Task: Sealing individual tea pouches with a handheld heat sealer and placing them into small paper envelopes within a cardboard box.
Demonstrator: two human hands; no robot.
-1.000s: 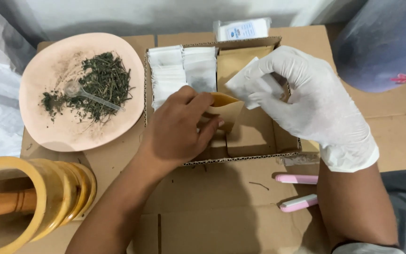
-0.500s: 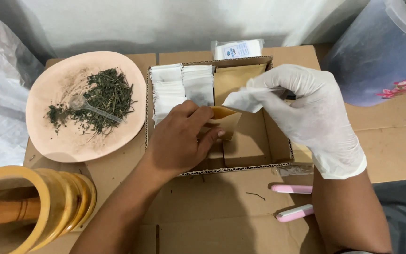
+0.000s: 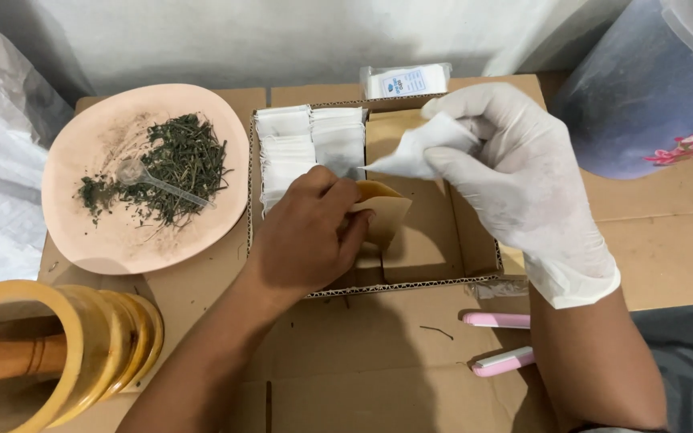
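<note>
- Hands over shallow brown cardboard box (image 3: 443, 240) on cardboard-covered tabletop (image 3: 667, 240).
- Bare left hand (image 3: 302, 240) pinches small tan paper pouch (image 3: 382, 210) inside the box.
- White-gloved right hand (image 3: 515, 172) grips white filter sachet (image 3: 419, 152) above it.
- Pink round plate (image 3: 106, 240) with dried green herbs (image 3: 178, 164) lies left of box.

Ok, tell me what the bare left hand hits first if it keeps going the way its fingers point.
Likely the brown paper pouch that the left hand already pinches; beyond it, the cardboard box floor. Depth is unclear.
</note>
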